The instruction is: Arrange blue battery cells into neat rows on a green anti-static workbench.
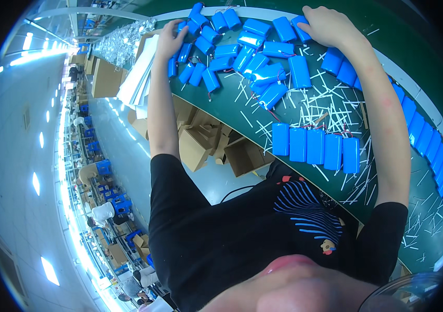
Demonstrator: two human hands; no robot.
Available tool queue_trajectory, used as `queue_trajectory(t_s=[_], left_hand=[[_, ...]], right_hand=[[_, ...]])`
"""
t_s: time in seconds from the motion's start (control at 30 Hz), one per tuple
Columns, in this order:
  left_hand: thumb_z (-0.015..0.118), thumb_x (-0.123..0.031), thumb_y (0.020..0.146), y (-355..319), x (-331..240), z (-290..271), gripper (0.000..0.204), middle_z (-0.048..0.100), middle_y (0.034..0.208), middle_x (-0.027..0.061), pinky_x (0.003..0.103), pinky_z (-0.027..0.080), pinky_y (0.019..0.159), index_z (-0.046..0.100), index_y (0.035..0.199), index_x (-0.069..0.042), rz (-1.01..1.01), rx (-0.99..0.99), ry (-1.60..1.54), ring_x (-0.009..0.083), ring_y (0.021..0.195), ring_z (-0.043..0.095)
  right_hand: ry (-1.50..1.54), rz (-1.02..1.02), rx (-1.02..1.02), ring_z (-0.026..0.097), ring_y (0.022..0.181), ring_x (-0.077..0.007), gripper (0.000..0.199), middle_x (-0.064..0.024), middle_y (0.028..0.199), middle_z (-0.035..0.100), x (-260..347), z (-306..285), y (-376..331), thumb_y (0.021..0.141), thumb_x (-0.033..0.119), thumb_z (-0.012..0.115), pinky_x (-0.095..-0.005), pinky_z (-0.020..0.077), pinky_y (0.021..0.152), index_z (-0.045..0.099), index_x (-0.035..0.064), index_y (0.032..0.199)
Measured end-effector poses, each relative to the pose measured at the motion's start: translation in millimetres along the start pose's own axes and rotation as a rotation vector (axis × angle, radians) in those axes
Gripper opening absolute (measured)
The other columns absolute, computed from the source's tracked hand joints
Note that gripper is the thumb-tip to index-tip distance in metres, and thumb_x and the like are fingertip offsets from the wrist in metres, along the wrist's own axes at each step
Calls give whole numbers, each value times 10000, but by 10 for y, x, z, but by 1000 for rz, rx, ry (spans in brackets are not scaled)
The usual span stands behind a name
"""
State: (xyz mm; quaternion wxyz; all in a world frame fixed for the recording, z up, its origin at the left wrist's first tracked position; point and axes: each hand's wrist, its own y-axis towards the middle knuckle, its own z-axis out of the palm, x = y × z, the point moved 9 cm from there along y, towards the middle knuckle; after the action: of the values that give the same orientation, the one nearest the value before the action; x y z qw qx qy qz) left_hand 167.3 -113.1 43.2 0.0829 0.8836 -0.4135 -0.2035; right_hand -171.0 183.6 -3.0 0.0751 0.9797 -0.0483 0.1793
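Blue shrink-wrapped battery packs with thin red and black leads lie over the green table. At the far left of the group, my left hand has its thumb and fingers closed about a small blue pack, partly hidden by the fingers. My right hand reaches to the far side and grips the edge of another pack, its fingertips bent over it. Between the hands is a loose heap of packs, lying at various angles. Nearer my body, several packs stand side by side in a neat row.
Thin white strips litter the green table. A long row of packs curves along the right edge beyond my right forearm. White sheets and cardboard boxes are at the left. People and workbenches appear far left.
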Motion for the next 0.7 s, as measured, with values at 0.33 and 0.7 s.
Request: queue_trajectory(t_s=[0.33, 0.7], left_hand=[[740, -206, 959, -729, 574, -61, 397, 779, 1177, 136, 378, 597, 849, 722, 1334, -75, -238, 229, 313, 269, 936, 761], [721, -254, 958, -614, 220, -257, 348, 801, 1053, 113, 400, 596, 822, 768, 1233, -47, -285, 50, 414, 303, 894, 761]], right_hand=[[-188, 63, 5, 785, 827, -312, 371, -156, 1065, 787, 175, 59, 8, 1095, 338, 575, -396, 656, 790, 687, 30, 1271], [101, -82, 30, 781, 829, -310, 363, -149, 1060, 786, -37, 55, -29, 1091, 334, 582, -389, 648, 781, 685, 40, 1277]])
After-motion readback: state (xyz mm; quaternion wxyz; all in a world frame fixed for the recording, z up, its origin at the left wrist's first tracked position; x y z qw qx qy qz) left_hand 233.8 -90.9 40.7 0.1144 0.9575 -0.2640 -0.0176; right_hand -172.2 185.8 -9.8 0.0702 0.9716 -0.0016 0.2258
